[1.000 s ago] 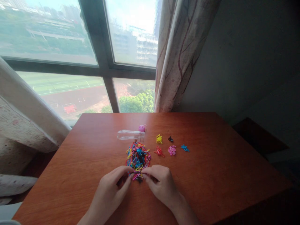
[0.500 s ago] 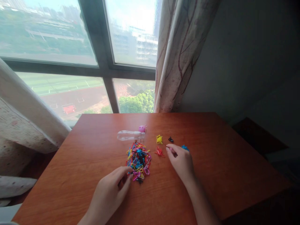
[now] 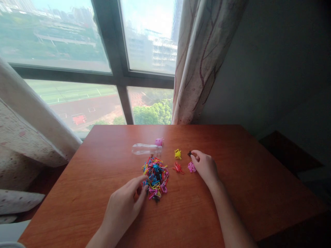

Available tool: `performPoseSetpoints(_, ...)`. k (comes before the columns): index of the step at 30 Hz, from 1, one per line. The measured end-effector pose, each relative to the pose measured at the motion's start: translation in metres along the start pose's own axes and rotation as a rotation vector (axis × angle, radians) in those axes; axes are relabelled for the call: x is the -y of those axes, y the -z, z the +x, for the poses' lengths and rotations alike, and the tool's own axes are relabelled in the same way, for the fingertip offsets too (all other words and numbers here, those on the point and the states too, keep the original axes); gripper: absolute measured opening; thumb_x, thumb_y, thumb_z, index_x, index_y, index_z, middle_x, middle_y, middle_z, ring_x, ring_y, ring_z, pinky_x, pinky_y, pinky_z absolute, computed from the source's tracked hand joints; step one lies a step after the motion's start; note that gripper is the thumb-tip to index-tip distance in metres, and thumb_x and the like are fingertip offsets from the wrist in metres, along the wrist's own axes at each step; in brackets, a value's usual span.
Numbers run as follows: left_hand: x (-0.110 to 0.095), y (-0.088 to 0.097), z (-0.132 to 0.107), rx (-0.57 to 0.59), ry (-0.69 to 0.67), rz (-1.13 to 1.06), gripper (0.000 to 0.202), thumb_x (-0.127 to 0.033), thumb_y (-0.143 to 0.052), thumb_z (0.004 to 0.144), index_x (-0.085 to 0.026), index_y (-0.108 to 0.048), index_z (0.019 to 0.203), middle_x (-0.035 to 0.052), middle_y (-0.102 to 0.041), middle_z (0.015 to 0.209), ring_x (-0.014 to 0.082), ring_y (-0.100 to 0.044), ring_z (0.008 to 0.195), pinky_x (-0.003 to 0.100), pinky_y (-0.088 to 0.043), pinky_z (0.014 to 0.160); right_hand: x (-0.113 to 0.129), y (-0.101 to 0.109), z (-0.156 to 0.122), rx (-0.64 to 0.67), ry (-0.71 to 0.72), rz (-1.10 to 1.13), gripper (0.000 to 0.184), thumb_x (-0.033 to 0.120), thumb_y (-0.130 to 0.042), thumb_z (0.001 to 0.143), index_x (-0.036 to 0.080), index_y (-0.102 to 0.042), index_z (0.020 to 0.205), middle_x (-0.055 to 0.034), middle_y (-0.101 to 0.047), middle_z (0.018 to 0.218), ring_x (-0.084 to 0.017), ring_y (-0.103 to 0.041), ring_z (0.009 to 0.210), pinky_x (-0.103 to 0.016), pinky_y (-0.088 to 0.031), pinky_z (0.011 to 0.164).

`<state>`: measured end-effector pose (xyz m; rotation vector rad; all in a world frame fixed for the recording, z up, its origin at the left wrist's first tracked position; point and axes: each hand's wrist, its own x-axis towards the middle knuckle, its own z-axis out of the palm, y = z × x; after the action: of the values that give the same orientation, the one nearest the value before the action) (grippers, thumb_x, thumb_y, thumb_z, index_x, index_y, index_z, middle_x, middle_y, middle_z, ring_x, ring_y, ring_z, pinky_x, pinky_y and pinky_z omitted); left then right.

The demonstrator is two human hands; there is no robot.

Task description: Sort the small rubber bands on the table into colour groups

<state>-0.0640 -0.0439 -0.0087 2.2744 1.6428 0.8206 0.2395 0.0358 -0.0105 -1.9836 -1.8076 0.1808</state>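
Observation:
A heap of small plastic stitch markers [image 3: 156,168] in mixed colours lies mid-table. At its near left edge is my left hand [image 3: 126,198], thumb and forefinger closing on a blue marker. My right hand [image 3: 205,167] pinches at the small black markers [image 3: 189,154], its fingertips together on them; how many it grips I cannot tell. Sorted little piles lie around that hand: yellow markers [image 3: 178,154], red markers [image 3: 178,167] and pink markers [image 3: 191,167], the pink ones just under the fingers. The blue pile is hidden behind the hand.
Behind the heap, a clear bulb-shaped bottle [image 3: 146,149] lies on its side beside a pink cap [image 3: 159,141]. The brown wooden table [image 3: 116,148] reaches a window [image 3: 119,79] with curtains [image 3: 196,69] at both sides.
My right hand has moved from above the pink pile to the black markers, uncovering the pink ones and covering the blue pile. My left hand has shifted slightly at the heap's edge.

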Motion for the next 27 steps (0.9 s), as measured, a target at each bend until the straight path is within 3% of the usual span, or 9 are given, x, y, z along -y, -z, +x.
performPoseSetpoints(10, -0.001, 0.002, -0.008, 0.040, -0.073, -0.067, 0.019, -0.027, -0.050, 0.094, -0.024, -0.063, 0.106, -0.0023, -0.071, 0.079, 0.0119, -0.067, 0.063, 0.019, -0.049, 0.059, 0.011, 0.004, -0.019, -0.081, 0.066, 0.123, 0.022, 0.028, -0.053, 0.090, 0.023, -0.074, 0.094, -0.0036, -0.074, 0.078, -0.018, -0.067, 0.068, -0.025, -0.041, 0.062)
performPoseSetpoints(15, -0.007, 0.004, -0.010, 0.148, -0.121, -0.062, 0.018, -0.021, -0.048, 0.092, -0.026, -0.064, 0.097, -0.0011, -0.073, 0.086, 0.0136, -0.069, 0.070, 0.021, -0.049, 0.062, 0.030, -0.003, -0.049, -0.058, 0.185, 0.210, 0.021, 0.025, -0.051, 0.092, 0.021, -0.071, 0.091, -0.0033, -0.072, 0.076, -0.017, -0.066, 0.066, -0.024, -0.042, 0.063)
performPoseSetpoints(22, -0.008, 0.009, -0.012, 0.167, -0.158, 0.002, 0.018, -0.020, -0.047, 0.091, -0.025, -0.064, 0.088, -0.0023, -0.068, 0.069, 0.0131, -0.065, 0.059, 0.019, -0.044, 0.052, 0.062, -0.014, -0.097, 0.035, 0.271, 0.396, 0.019, 0.018, -0.050, 0.092, 0.022, -0.069, 0.090, -0.0026, -0.071, 0.075, -0.016, -0.065, 0.066, -0.024, -0.044, 0.065)
performPoseSetpoints(27, -0.005, 0.006, -0.013, 0.197, -0.161, 0.010, 0.017, -0.021, -0.051, 0.090, -0.028, -0.066, 0.093, -0.0025, -0.073, 0.078, 0.0145, -0.070, 0.065, 0.020, -0.048, 0.056, 0.070, -0.019, -0.113, 0.061, 0.278, 0.433, 0.017, 0.015, -0.052, 0.090, 0.022, -0.068, 0.088, -0.0009, -0.070, 0.074, -0.016, -0.065, 0.066, -0.024, -0.043, 0.063)
